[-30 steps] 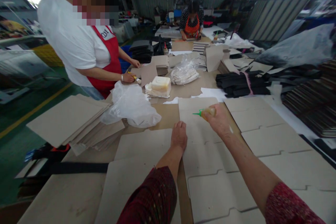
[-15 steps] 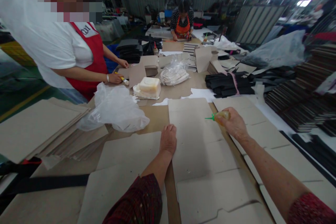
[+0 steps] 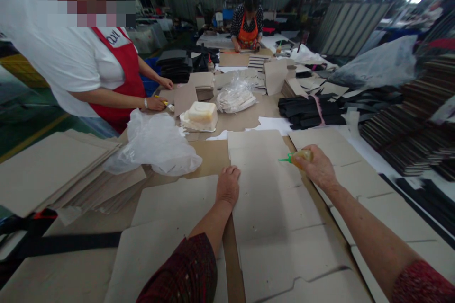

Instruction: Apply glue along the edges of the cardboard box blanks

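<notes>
My right hand (image 3: 320,168) is wrapped round a small squeeze bottle (image 3: 303,155) of amber liquid. The bottle lies nearly level, its thin green nozzle pointing left above the middle column of overlapping grey cardboard sheets (image 3: 259,175). At that column's left edge rests my left hand (image 3: 228,184), fingers curled and close together on the edge of a cardboard sheet; its fingertips are partly hidden. Small dark specks dot the sheets. More cardboard sheets (image 3: 170,203) lie to the left of my left forearm, and another overlapping column (image 3: 369,180) lies beneath and beyond my right arm.
On the left, a co-worker in a red apron (image 3: 122,64) holds a brush (image 3: 169,106). Nearby are a pale block (image 3: 201,114), a crumpled plastic bag (image 3: 156,144) and stacked boards (image 3: 53,165). Black strips (image 3: 313,112) lie ahead; dark stacks (image 3: 398,137) stand right.
The view has shifted very slightly. Both hands stay almost in place, and the bottle is still held above the cardboard.
</notes>
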`<state>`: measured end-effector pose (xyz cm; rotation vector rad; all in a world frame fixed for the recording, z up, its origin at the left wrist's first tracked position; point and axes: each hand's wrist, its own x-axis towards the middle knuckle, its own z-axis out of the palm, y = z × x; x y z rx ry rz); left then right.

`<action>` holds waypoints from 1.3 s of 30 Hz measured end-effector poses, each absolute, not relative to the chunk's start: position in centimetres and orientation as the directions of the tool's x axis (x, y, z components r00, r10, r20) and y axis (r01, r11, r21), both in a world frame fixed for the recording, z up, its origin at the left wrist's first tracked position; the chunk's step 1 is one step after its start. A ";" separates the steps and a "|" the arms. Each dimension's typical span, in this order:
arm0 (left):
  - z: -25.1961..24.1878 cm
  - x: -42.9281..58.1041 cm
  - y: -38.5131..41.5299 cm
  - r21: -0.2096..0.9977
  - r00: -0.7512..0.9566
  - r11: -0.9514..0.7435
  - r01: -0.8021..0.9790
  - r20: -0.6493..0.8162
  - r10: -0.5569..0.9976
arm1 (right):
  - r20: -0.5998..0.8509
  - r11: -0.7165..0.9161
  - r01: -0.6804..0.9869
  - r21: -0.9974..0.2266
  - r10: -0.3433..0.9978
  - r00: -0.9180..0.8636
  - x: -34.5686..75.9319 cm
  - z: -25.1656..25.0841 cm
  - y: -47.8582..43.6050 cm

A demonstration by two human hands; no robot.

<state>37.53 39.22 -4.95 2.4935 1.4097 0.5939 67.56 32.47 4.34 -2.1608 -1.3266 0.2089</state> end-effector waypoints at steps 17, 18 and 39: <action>-4.8 37.7 39.1 0.362 0.446 -0.499 0.787 0.224 0.866 | 0.191 -0.315 0.727 -0.610 0.832 0.521 67.4 4.3 31.4; -4.7 37.7 39.1 0.358 0.446 -0.498 0.790 0.222 0.867 | 0.189 -0.322 0.730 -0.603 0.831 0.523 67.4 4.3 31.4; -4.9 37.6 39.2 0.310 0.451 -0.499 0.810 0.215 0.866 | 0.131 -0.335 0.910 -0.244 0.919 0.373 67.3 5.4 33.5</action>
